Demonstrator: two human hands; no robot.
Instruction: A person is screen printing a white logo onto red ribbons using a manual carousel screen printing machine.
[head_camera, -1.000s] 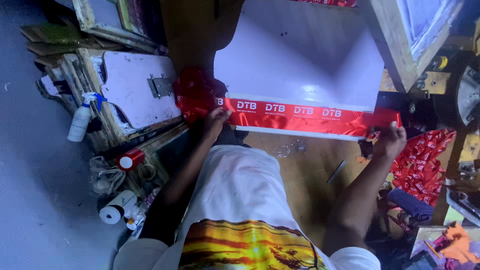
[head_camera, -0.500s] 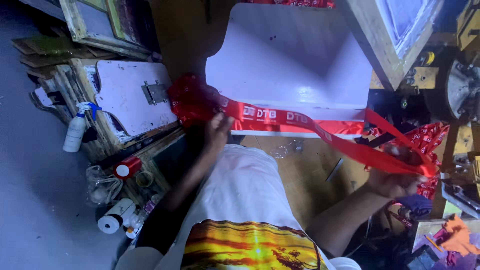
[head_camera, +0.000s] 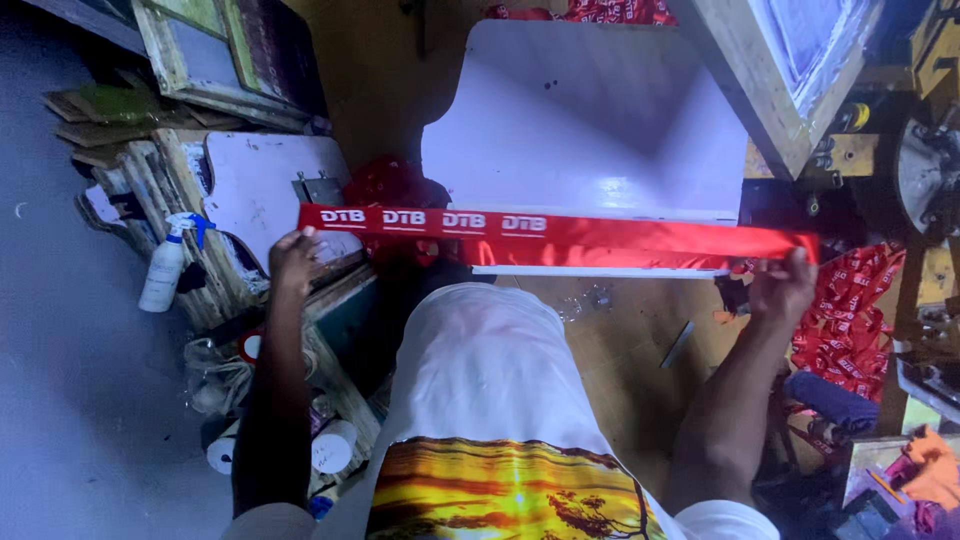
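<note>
A red printed ribbon (head_camera: 560, 238) is held taut and flat along the near edge of the white tabletop (head_camera: 590, 130), pinched closed at its ends by the left hand (head_camera: 295, 262) and right hand (head_camera: 782, 285), apparently for alignment.

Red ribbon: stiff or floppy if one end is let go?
Likely floppy: the ribbon runs straight only because the left hand and right hand pull it taut. Probably light, since fingertip pinches hold it. Its glossy face may be slippery.
</note>
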